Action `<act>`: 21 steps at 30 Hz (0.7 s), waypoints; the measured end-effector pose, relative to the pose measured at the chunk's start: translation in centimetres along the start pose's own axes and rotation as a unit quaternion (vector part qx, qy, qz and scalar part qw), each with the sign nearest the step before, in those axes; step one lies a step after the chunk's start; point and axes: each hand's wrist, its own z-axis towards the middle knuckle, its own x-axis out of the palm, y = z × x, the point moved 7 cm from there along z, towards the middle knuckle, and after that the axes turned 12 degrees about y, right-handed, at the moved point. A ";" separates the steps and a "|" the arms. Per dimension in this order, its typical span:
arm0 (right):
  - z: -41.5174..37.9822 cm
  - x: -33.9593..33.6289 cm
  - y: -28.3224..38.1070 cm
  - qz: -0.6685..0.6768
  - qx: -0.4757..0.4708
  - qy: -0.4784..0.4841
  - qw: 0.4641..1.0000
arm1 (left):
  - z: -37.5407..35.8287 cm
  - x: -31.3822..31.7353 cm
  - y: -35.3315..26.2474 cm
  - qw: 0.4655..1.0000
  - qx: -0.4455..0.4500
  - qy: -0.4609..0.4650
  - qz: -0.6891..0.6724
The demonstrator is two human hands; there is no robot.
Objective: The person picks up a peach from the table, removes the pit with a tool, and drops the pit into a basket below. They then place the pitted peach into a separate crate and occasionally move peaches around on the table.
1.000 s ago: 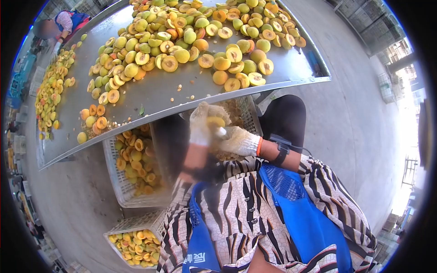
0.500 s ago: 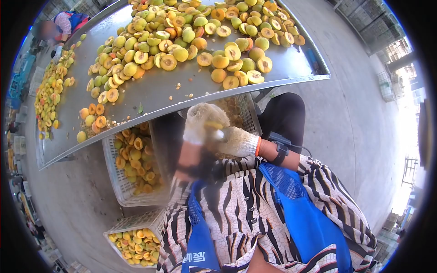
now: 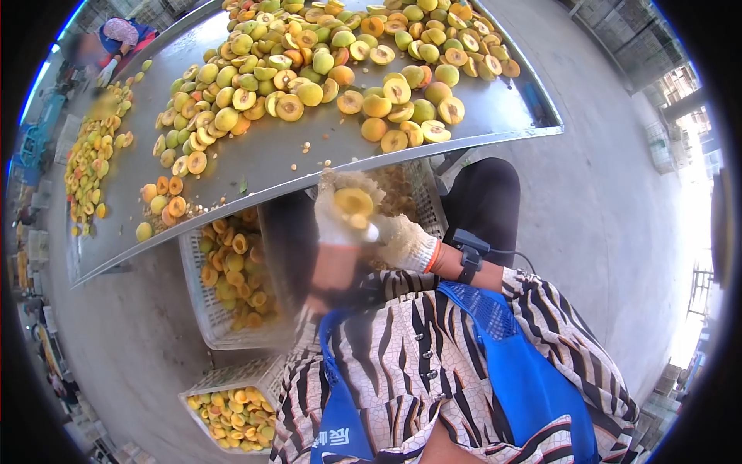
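My left hand (image 3: 328, 213), in a cream knit glove, holds a halved apricot (image 3: 353, 202) with its cut face up, just below the table edge. Close beside it is my right hand (image 3: 406, 241), also gloved, with its fingers closed. A small white tip (image 3: 372, 233) shows at the right fingertips; what it belongs to is hidden. Above both hands, a heap of whole and halved apricots (image 3: 290, 107) lies on the metal table (image 3: 309, 166). Motion blurs the left forearm and part of the left glove.
White crates with apricot halves (image 3: 236, 271) and more apricot pieces (image 3: 236, 417) stand below at left. Another crate (image 3: 429, 197) is under the table between my knees. Across the table, a co-worker (image 3: 120, 39) reaches toward a second apricot pile (image 3: 97, 162). Loose pits (image 3: 294, 167) dot the tabletop.
The halved apricot in my left hand now faces up and shows clearly; before, it was a blurred sliver. My hands stay close together. The view has shifted slightly.
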 end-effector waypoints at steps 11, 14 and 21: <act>-0.2 -3.3 -5.7 -0.060 0.179 -0.008 0.982 | -4.7 -10.1 -15.8 0.852 0.262 -0.303 0.337; -0.4 -2.8 -7.2 -0.012 0.189 -0.045 0.981 | -3.2 -7.9 -15.8 0.725 0.268 -0.281 0.569; -1.1 -2.2 -6.8 -0.014 0.172 0.027 0.985 | 9.8 2.9 -4.0 0.794 0.050 -0.018 0.605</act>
